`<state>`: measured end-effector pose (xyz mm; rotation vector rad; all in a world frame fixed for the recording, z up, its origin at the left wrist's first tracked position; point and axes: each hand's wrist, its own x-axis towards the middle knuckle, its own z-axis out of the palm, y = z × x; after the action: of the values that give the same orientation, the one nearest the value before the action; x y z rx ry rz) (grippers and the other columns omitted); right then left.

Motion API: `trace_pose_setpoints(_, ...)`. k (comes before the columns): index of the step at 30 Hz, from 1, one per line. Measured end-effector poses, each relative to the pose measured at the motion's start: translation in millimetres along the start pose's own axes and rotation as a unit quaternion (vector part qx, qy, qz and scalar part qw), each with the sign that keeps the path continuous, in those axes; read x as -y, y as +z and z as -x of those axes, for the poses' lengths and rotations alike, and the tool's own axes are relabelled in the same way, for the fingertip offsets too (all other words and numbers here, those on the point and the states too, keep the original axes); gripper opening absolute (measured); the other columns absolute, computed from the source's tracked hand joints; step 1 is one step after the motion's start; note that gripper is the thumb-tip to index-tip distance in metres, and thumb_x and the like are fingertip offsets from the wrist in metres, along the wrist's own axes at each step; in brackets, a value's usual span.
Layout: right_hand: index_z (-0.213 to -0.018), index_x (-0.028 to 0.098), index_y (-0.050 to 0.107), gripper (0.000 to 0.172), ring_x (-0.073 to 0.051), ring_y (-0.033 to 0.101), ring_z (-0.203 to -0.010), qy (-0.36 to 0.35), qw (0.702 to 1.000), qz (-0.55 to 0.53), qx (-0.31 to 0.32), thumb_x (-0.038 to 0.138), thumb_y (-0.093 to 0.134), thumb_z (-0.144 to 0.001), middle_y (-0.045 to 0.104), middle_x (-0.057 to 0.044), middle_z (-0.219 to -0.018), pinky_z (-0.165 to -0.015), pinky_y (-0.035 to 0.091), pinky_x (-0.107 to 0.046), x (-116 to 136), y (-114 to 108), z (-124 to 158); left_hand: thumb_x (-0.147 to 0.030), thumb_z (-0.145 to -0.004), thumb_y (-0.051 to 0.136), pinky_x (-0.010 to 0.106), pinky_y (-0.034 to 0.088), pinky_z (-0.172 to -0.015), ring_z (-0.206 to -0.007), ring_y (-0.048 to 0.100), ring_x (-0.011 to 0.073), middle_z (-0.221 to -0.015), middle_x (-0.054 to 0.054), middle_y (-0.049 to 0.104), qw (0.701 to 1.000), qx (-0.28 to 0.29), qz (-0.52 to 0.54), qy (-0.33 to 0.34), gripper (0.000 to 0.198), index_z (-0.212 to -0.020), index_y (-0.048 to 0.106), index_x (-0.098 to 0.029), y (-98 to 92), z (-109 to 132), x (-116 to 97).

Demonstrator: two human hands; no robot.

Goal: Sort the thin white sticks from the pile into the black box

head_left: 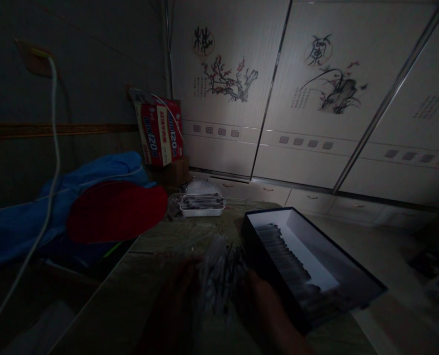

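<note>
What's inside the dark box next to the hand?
The box has dark sticks in a row, beside bare white bottom. The sticks cover whatever is under them. The near end is too dim and blurry to tell.

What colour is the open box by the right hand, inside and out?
The box is near-black outside, whitish inside; head view.

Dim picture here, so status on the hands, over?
Left hand, right hand flanking bundle of thin sticks. Grip too dark, blurred to confirm. Open box close beside right hand.
</note>
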<state>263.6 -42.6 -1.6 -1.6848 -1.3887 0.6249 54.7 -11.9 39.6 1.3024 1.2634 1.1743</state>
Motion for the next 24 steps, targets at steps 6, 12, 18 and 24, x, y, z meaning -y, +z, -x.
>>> trace_pose_setpoints(6, -0.118, 0.014, 0.055, 0.036, -0.022, 0.064, -0.085, -0.066, 0.997, 0.016, -0.028, 0.032, 0.046, -0.089, 0.069, -0.013, -0.099, -0.070, 0.045, -0.029, 8.8, -0.6, 0.1, -0.046, -0.073, 0.060, 0.033, 0.051, -0.085, -0.095, 0.066, 0.0227, -0.098, 0.007, 0.073, 0.993, -0.028, 0.103, -0.055, 0.037, -0.094, 0.071, -0.018, -0.4, 0.4, 23.6)
trace_pose_setpoints(12, -0.092, 0.019, 0.069, 0.049, -0.024, 0.063, -0.088, -0.036, 0.996, -0.066, -0.048, 0.061, 0.045, -0.083, 0.070, -0.012, -0.092, -0.077, 0.049, -0.031, -11.4, 24.1, 26.5, -0.048, -0.065, 0.067, 0.031, 0.050, -0.087, -0.093, 0.066, 0.0236, -0.093, 0.005, 0.075, 0.989, -0.064, 0.121, -0.060, 0.033, -0.080, 0.075, -0.020, 1.3, 5.1, 7.3)
trace_pose_setpoints(18, -0.078, 0.023, 0.068, 0.052, -0.020, 0.065, -0.073, 0.031, 0.986, -0.164, 0.022, 0.069, 0.044, -0.080, 0.068, -0.005, -0.073, -0.059, 0.051, -0.025, -18.3, 69.4, 54.4, -0.044, -0.067, 0.064, 0.030, 0.051, -0.081, -0.087, 0.067, 0.0226, -0.088, 0.004, 0.075, 0.991, -0.064, 0.103, -0.060, 0.030, -0.081, 0.073, -0.020, 3.9, 7.1, 15.4)
trace_pose_setpoints(24, -0.065, 0.020, 0.057, 0.054, -0.009, 0.046, -0.037, 0.066, 0.956, -0.263, 0.112, 0.068, 0.039, -0.083, 0.051, 0.003, -0.046, -0.036, 0.034, -0.018, -10.1, 81.6, 56.2, -0.043, -0.065, 0.063, 0.030, 0.050, -0.077, -0.083, 0.066, 0.0236, -0.082, 0.005, 0.074, 0.994, -0.067, 0.071, -0.059, 0.027, -0.075, 0.072, -0.019, 5.1, 4.6, 21.5)
